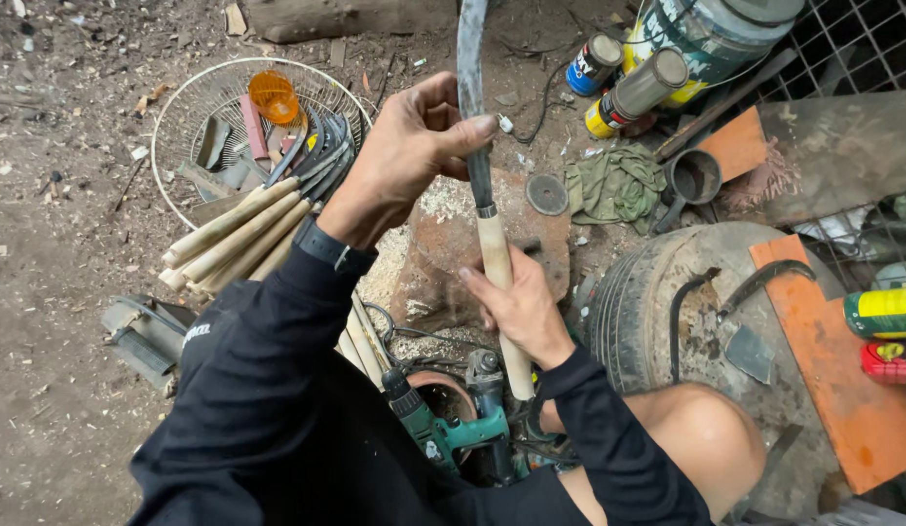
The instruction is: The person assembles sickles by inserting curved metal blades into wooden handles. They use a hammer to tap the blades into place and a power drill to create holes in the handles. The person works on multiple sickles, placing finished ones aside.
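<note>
I'm gripping a long blade tool upright in front of me, over a rusty metal block point(443, 255) dusted with sawdust. My left hand point(409, 151) is wrapping around the dark metal blade point(469, 68) just above the ferrule, fingers curled tight, thumb pressing across it. My right hand point(519, 307) is closing round the pale wooden handle point(501, 282) lower down, fingers clamped on it. The blade is running up out of the top edge.

Behind my left wrist a bundle of spare wooden handles point(234, 239) is lying against a white wire fan guard point(195, 107), which is holding scrap blades and an orange plastic cup point(274, 94). A green power drill point(428, 424) is lying below my hands.

Packages: two spray cans at top, one blue with a black cap point(591, 64), one yellow with a tan cap point(636, 93), just beside a big clear jar with a teal label point(711, 39). At the right edge, a green can with a yellow band point(881, 312) is sitting above a red one point(891, 360), both on their sides by an orange board point(832, 370). An old tyre point(628, 312) is sitting beside my knee, and a green rag point(616, 185) is crumpled beyond the block.
</note>
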